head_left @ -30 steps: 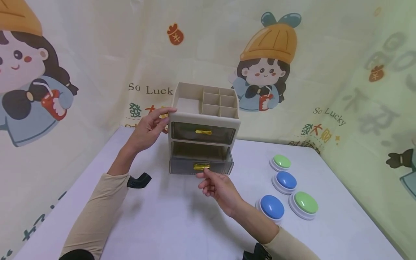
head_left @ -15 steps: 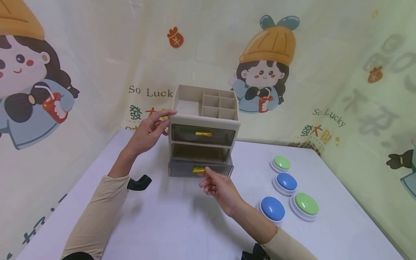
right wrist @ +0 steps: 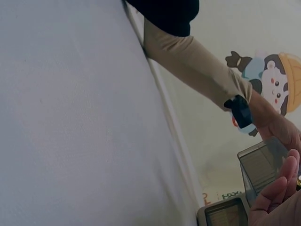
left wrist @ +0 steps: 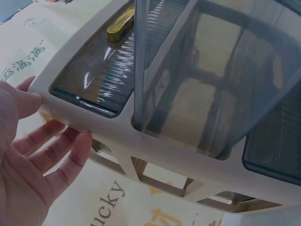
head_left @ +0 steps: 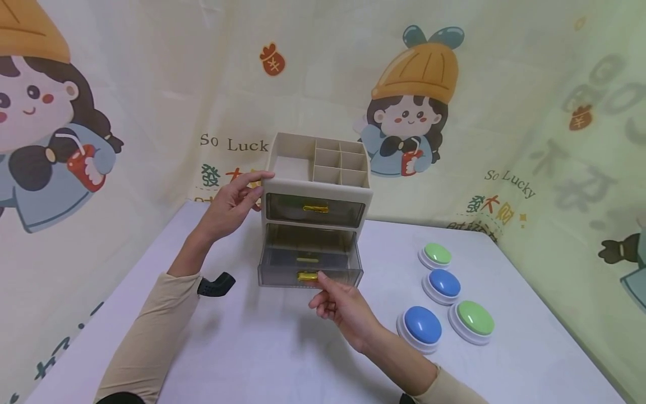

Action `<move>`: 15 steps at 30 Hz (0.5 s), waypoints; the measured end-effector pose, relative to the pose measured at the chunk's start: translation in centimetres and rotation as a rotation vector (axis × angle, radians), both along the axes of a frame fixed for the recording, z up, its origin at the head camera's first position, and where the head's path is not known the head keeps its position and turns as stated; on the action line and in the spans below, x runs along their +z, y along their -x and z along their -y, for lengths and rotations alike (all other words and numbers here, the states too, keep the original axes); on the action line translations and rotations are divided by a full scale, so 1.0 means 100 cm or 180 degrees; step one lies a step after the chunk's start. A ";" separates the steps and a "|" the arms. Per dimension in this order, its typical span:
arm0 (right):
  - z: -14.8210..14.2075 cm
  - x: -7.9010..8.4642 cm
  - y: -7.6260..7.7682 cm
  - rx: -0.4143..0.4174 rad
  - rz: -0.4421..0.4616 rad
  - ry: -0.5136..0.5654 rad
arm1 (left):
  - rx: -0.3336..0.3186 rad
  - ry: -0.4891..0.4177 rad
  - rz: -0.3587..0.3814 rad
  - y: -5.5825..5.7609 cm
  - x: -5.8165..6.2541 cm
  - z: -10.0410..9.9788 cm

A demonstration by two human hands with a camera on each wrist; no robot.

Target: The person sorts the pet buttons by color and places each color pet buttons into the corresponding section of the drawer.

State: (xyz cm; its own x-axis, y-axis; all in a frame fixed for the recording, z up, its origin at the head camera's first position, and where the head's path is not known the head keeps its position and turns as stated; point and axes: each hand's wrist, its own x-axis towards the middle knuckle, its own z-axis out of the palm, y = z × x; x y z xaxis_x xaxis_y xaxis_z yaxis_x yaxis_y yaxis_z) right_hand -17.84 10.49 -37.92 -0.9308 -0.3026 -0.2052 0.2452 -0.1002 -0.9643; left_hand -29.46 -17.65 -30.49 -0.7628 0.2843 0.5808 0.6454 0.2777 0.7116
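A cream desktop drawer organizer [head_left: 318, 184] stands on the table, its smoky clear middle drawer [head_left: 335, 277] pulled well out. My right hand [head_left: 348, 311] pinches that drawer's gold handle [head_left: 307, 276] between thumb and index finger. In the right wrist view, that hand's fingers [right wrist: 277, 193] are partly cut off at the frame edge. My left hand [head_left: 227, 205] holds the organizer's upper left corner, its index finger along the top edge. The left wrist view has the thumb at the front corner and other fingertips [left wrist: 84, 136] against the side. The top drawer [left wrist: 94, 70] is in its slot.
On the right side of the table are several round push buttons, among them a blue button [head_left: 423, 325] and a green button [head_left: 476, 317]. The white table [head_left: 242, 348] meets a printed cloth backdrop [head_left: 323, 84] behind the organizer.
The middle drawer has slid farther out toward me, with my right hand on its handle. My left hand stays at the organizer's corner. The head view has shifted slightly.
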 end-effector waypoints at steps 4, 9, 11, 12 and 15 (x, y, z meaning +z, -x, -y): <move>0.002 0.000 -0.005 0.0132 0.0011 0.0037 | 0.0024 0.0008 -0.0042 0.000 -0.001 0.001; 0.004 -0.002 -0.009 0.0189 0.0003 0.0058 | 0.0062 0.0034 -0.0057 0.000 -0.002 0.000; 0.004 -0.002 -0.009 0.0175 0.0018 0.0051 | 0.0062 0.0038 -0.0055 0.000 -0.001 0.000; 0.003 -0.002 -0.010 0.0170 0.0022 0.0048 | 0.0060 0.0037 -0.0054 0.000 -0.001 0.000; 0.003 -0.003 -0.012 0.0200 -0.0013 0.0032 | 0.0054 0.0032 -0.0055 0.000 0.000 0.000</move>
